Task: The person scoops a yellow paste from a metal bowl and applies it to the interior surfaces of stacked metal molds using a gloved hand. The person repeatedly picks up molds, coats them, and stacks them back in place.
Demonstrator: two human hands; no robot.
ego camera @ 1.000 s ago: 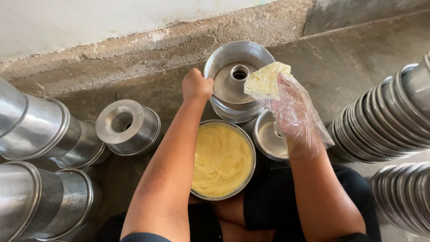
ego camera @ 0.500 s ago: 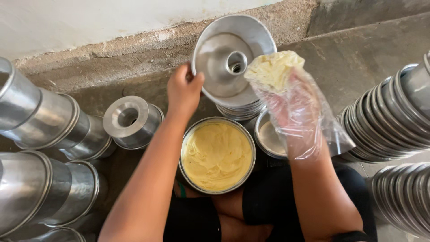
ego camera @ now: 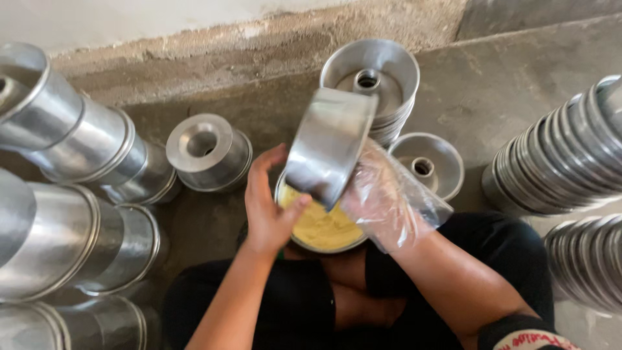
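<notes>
My left hand (ego camera: pixel 269 207) grips a silver ring cake tin (ego camera: pixel 327 146), tilted on its side over my lap. My right hand (ego camera: pixel 379 198), inside a clear plastic glove, reaches into the tin's open side; its fingers are hidden behind the tin. Under both hands sits a round pan of yellow butter-like paste (ego camera: pixel 321 227). Behind the tilted tin stands a stack of matching ring tins (ego camera: pixel 382 81), and a single ring tin (ego camera: pixel 431 165) sits upright to the right.
One ring tin (ego camera: pixel 207 152) stands upside down on the concrete floor at the left. Long rows of nested tins (ego camera: pixel 71 188) lie along the left side and more nested tins (ego camera: pixel 564 162) at the right. A rough wall base (ego camera: pixel 194 58) runs behind.
My left hand lifted the top tin off the stack and brought it down tilted over the paste pan. My gloved right hand, which held a lump of paste, moved into the tin.
</notes>
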